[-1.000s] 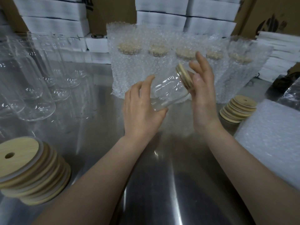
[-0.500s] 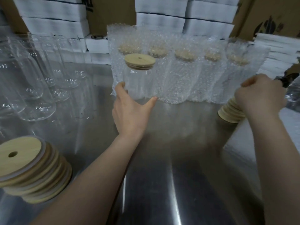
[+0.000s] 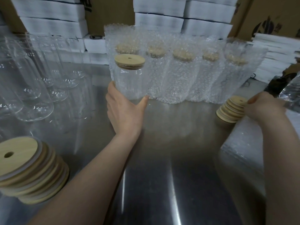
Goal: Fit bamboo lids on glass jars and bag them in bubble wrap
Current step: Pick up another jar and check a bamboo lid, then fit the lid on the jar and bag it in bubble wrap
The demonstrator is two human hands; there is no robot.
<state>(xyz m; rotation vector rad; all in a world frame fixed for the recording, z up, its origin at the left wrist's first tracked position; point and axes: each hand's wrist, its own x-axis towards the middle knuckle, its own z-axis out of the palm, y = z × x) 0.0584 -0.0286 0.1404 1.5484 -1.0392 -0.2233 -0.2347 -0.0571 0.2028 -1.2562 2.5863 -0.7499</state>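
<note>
Right hand lower by lid stack, grip unclear; left hand round jar before wrapped jars.

Dim w/ glare streaks on steel table, edges warped.

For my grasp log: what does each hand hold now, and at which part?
The left hand grips the lidded jar around its lower part. The right hand is curled by a stack of lids; whether it holds anything cannot be told.

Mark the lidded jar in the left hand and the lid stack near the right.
Clear glass jar with bamboo lid (image 3: 129, 82): head view, glass wall.
Small stack of round bamboo lids (image 3: 230, 111): head view, stack's side.
</note>
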